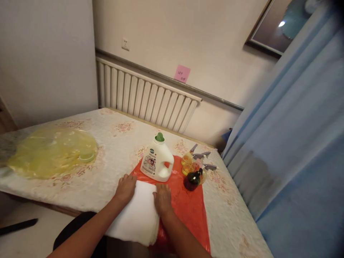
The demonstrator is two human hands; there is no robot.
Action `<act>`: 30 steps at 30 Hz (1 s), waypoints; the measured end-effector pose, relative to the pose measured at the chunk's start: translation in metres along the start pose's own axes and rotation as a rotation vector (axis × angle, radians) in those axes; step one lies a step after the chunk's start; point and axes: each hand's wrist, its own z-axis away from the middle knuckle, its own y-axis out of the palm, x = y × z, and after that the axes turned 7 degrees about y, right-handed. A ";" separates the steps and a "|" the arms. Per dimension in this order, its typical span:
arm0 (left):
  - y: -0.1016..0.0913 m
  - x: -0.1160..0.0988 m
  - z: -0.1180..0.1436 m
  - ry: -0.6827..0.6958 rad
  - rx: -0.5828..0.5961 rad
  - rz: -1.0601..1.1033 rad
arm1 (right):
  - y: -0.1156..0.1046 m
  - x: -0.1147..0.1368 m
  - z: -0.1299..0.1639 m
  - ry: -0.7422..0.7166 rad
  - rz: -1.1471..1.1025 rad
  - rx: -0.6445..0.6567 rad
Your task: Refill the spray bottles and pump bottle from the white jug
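Both hands are laid flat, palms down and fingers loosely spread, on a folded white towel (pixel 139 215); nothing is gripped by either. Pressed onto the towel's far left corner is the left hand (pixel 125 187), and the right hand (pixel 162 197) is set on its far right corner, so that the cloth appears to be held smooth and kept from sliding, its near end hanging over the edge of the surface toward the person. Beneath the towel and reaching out to the right of the right hand, a red plastic sheet (pixel 188 208) is spread, seemingly as a guard for the floral quilted cover (pixel 113 143) under it. Just beyond the fingertips of both hands, on the red sheet, a white detergent jug (pixel 157 161) with a green cap is stood upright, its handle turned to the right. Beyond and to the right of the right hand, a cluster of yellow spray bottles (pixel 195 163) with grey triggers is gathered beside a small dark pump bottle (pixel 192 179). Well off to the left of the left hand, a yellow translucent bag (pixel 51 152) is laid flat. Farther beyond, a white radiator (pixel 145 96) is fixed to the wall, with a pink sticky note (pixel 182 73) above it, and a blue curtain (pixel 295 143) is hung along the right.
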 end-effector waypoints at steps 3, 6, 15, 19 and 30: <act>-0.009 -0.005 -0.001 -0.008 0.010 0.011 | 0.001 0.003 -0.005 0.008 -0.014 0.025; -0.019 -0.010 0.017 0.006 -0.020 0.023 | -0.007 0.006 0.000 -0.049 -0.073 0.072; -0.027 0.001 0.123 0.192 -0.339 0.285 | -0.069 0.001 0.035 -0.302 -0.317 0.315; -0.031 0.015 0.101 0.144 -0.404 0.232 | -0.062 0.009 0.009 -0.215 -0.294 0.204; 0.018 0.033 0.043 -0.118 -0.072 -0.043 | 0.028 0.030 0.026 -0.277 -0.106 0.128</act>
